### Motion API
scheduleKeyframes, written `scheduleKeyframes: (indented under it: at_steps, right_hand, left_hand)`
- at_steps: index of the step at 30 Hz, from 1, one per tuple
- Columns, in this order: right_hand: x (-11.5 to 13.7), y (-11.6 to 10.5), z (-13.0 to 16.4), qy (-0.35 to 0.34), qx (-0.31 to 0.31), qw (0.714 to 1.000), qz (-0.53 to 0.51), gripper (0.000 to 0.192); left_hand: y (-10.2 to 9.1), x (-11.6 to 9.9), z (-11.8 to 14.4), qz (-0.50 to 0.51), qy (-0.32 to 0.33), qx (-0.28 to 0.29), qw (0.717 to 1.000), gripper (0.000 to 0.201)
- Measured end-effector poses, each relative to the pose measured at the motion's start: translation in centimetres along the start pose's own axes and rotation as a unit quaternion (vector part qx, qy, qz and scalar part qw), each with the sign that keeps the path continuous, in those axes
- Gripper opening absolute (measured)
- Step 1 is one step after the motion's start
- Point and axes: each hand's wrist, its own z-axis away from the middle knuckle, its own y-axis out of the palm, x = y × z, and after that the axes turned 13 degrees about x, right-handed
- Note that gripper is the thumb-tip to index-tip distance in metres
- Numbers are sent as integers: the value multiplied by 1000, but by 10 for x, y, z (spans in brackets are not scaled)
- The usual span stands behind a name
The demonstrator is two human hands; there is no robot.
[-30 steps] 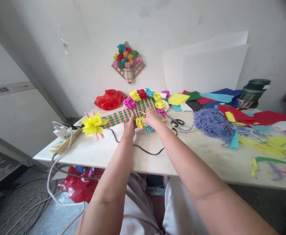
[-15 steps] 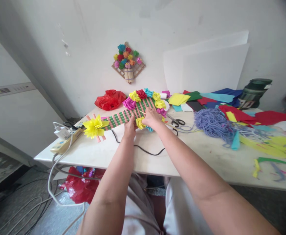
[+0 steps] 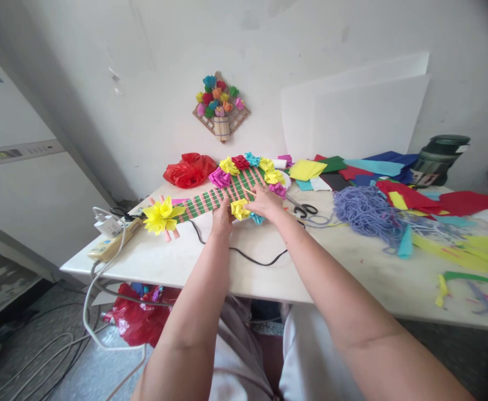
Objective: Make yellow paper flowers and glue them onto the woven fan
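Observation:
A guitar-shaped craft (image 3: 205, 201), woven from green and pink strips, lies slanted on the table. Paper flowers edge its wide body, and a large yellow flower (image 3: 162, 215) sits at its narrow end. My left hand (image 3: 222, 216) grips the lower edge where neck meets body, fingers partly hidden. Over the body, my right hand (image 3: 266, 203) is closed, its thumb by a yellow paper flower (image 3: 239, 209) on the near edge. A thin pale stick (image 3: 249, 192) pokes out from its fingers. Behind that hand lie black-handled scissors (image 3: 306, 210).
A purple yarn heap (image 3: 365, 214), coloured paper sheets (image 3: 306, 169) and a dark green jar (image 3: 440, 160) occupy the right side. A red plastic bag (image 3: 189, 170) lies behind the craft. A power strip (image 3: 112, 245) sits on the left; a black cord (image 3: 254, 260) crosses the table's front.
My right hand has shifted slightly right, uncovering more of the yellow flower on the near edge. My left hand keeps its place on the craft. The view has turned a little.

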Motion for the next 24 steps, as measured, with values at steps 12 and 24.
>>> scheduleKeyframes:
  at_steps: [12,24]
  right_hand:
    - [-7,-2,11,-108,-75,991,38,27]
    - [6,-8,6,-56,1,995,78,17]
  left_hand:
    - [0,0,0,9,10,-5,1000,39]
    - [-1,1,-2,-11,-5,-1,1000,50]
